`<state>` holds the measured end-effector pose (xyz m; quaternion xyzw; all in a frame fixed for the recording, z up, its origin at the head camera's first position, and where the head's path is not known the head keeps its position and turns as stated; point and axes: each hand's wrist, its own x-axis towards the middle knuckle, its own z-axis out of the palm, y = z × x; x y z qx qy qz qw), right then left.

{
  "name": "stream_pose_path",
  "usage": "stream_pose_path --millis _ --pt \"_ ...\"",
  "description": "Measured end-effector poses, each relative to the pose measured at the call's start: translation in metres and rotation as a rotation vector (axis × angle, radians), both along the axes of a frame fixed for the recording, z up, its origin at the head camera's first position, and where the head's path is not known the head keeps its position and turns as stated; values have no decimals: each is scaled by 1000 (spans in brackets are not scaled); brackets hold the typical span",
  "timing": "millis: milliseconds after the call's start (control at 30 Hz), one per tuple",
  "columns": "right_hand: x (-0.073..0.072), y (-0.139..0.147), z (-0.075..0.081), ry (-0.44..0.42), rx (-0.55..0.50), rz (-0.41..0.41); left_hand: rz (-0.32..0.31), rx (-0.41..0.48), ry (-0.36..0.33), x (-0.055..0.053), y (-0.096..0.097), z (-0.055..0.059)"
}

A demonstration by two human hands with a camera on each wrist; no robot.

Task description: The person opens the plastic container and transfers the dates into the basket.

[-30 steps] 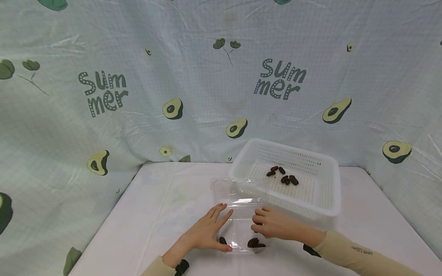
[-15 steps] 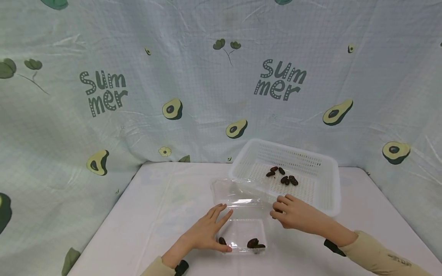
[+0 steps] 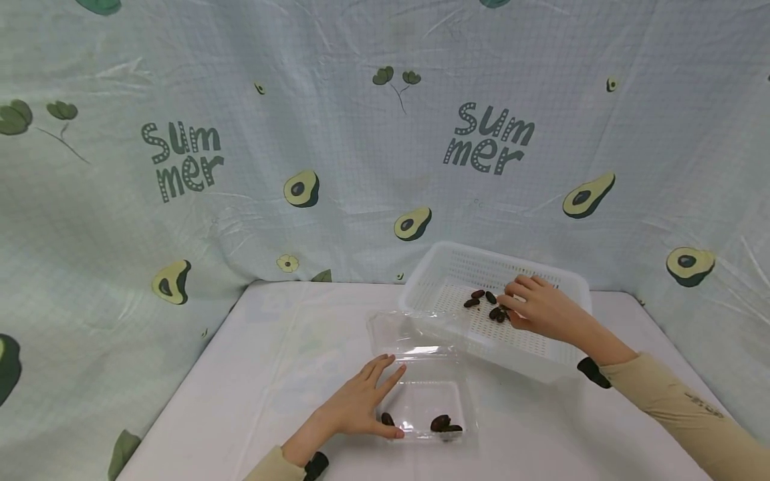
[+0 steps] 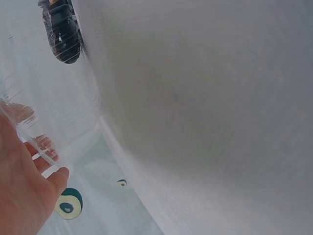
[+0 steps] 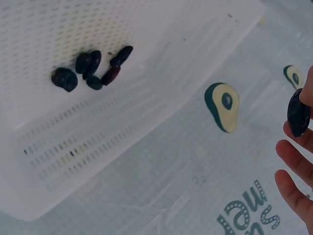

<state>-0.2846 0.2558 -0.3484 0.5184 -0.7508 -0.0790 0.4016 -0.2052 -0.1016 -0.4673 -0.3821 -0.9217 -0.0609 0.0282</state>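
Note:
My right hand (image 3: 538,307) is over the white perforated basket (image 3: 457,264). In the right wrist view, its thumb and finger pinch a dark, oval, date-like fruit (image 5: 297,115). Several similar fruits (image 5: 90,63) lie on the basket floor close by. My left hand (image 3: 357,404) spreads its fingers along the left side of a clear plastic clamshell box (image 3: 421,397), thumb at the near edge. Inside the box are dark fruits (image 3: 441,423) at the near right and one more fruit (image 3: 388,419) partly hidden by the left hand. Part of this fruit box (image 4: 83,132) shows in the left wrist view.
The box's raised clear lid (image 3: 415,334) leans back, overlapping the basket's near left corner in the head view. A pale cloth covers the table (image 3: 313,334). Behind it hangs a sheet (image 3: 349,133) printed with avocados and lettering.
My right hand has travelled from over the clear box, back and to the right, into the basket, with the dark fruit in its fingers. My left hand has stayed at the box.

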Motion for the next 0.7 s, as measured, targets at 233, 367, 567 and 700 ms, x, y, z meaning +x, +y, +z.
stream_pose_path --millis 233,367,567,700 --pt "-37 15 -2 -8 -25 -64 -4 -9 7 0 0 1" --pt "-56 25 -9 -55 -46 -115 -9 -9 8 1 0 2" --pt "-80 34 -23 -72 -74 -195 -13 -14 16 2 0 3" --pt "-92 37 -32 -56 -92 -243 -12 -12 15 2 0 4"
